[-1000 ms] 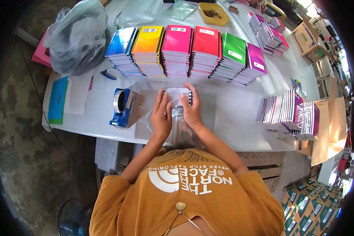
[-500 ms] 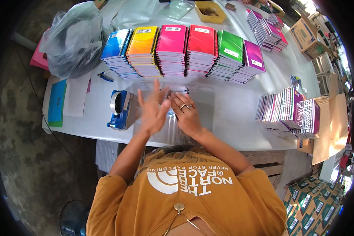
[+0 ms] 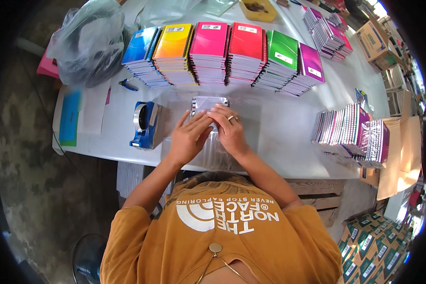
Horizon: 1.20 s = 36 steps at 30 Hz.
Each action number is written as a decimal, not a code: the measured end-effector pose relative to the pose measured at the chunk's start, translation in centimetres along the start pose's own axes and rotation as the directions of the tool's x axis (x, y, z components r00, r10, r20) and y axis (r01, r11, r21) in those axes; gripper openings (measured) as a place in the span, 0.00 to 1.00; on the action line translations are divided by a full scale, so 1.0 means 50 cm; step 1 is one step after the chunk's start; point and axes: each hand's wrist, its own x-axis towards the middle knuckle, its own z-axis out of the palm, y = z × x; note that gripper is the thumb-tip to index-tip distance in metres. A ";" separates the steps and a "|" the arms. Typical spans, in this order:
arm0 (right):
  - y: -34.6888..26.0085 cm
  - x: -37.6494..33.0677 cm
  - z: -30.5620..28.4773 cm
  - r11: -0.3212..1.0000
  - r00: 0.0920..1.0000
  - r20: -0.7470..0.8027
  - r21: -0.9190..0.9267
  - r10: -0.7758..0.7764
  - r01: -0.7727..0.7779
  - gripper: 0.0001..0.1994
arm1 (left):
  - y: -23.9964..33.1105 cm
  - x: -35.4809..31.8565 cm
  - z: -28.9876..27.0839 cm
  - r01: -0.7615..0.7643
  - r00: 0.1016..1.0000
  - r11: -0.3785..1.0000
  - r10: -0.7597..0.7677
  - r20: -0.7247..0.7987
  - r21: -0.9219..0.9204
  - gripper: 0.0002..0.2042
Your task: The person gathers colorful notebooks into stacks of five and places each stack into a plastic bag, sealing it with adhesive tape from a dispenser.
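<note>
In front of me lies a small stack of spiral notebooks (image 3: 207, 102) under clear plastic, its far end showing beyond my fingers. My left hand (image 3: 190, 135) rests over its near part, fingers stretched out and held together, pointing right. My right hand (image 3: 228, 128), with rings on it, lies across from it, fingers extended and slightly bent, their tips meeting the left fingertips on the plastic. Both hands look open; the surface directly under the fingers is hidden. A clear plastic sheet or bag (image 3: 206, 154) spreads on the table under and around the stack.
A blue tape dispenser (image 3: 146, 125) stands to the left, with pliers (image 3: 128, 85) beyond it. Stacks of coloured notebooks (image 3: 209, 52) line the far side. More notebooks (image 3: 348, 128) and an open carton (image 3: 400, 146) are on the right. A plastic bag (image 3: 87, 47) sits far left.
My left hand has come down from a raised, spread position onto the plastic beside my right hand. The right hand has shifted slightly, and more of the stack's far end shows.
</note>
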 end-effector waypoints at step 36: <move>0.011 0.005 -0.011 0.992 0.992 0.041 0.043 -0.118 0.116 0.11 | 0.062 0.042 -0.009 0.672 0.519 0.136 -0.788 0.332 -0.728 0.20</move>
